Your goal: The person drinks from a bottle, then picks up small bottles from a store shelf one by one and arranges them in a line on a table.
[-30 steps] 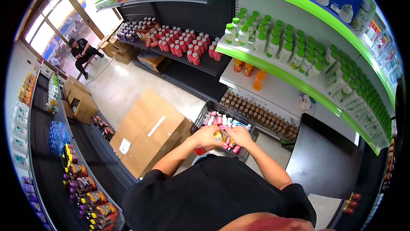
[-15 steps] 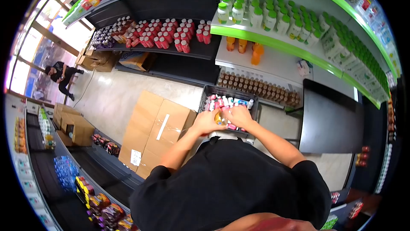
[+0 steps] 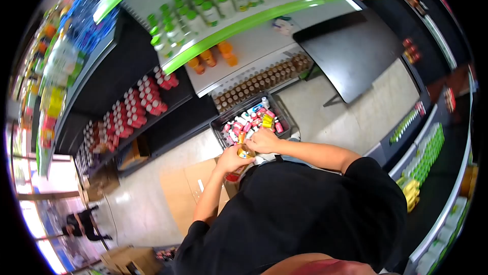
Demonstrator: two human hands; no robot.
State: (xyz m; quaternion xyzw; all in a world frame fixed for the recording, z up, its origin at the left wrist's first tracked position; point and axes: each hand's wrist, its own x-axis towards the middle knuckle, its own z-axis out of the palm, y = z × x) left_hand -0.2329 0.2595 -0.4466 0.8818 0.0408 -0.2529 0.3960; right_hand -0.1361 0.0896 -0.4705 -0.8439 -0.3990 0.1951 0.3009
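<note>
A small clear-and-amber bottle (image 3: 245, 152) is in my left hand (image 3: 232, 159), with the fingers wrapped round it. My right hand (image 3: 263, 141) is closed, its fingertips pressed to the same bottle from the right side. An orange part (image 3: 242, 136) shows just above the grip; I cannot tell whether it belongs to the bottle. Beyond the hands stands a black plastic crate (image 3: 217, 121) full of small pink, white and blue bottles (image 3: 249, 117). A yellow item (image 3: 267, 121) shows just past my right hand, among these bottles.
Behind the crate are shelves with brown bottles (image 3: 259, 81), orange bottles (image 3: 227, 53) and green-capped white bottles (image 3: 208, 13). Red bottles (image 3: 136, 109) stand on a dark shelf at left. A black table (image 3: 351, 51) is at right, a cardboard box (image 3: 185, 191) at lower left. A person (image 3: 81, 223) sits far left.
My view has turned to the right, so shelves and box appear rotated. My hands have drawn back from over the crate towards my body, with the bottle still between them.
</note>
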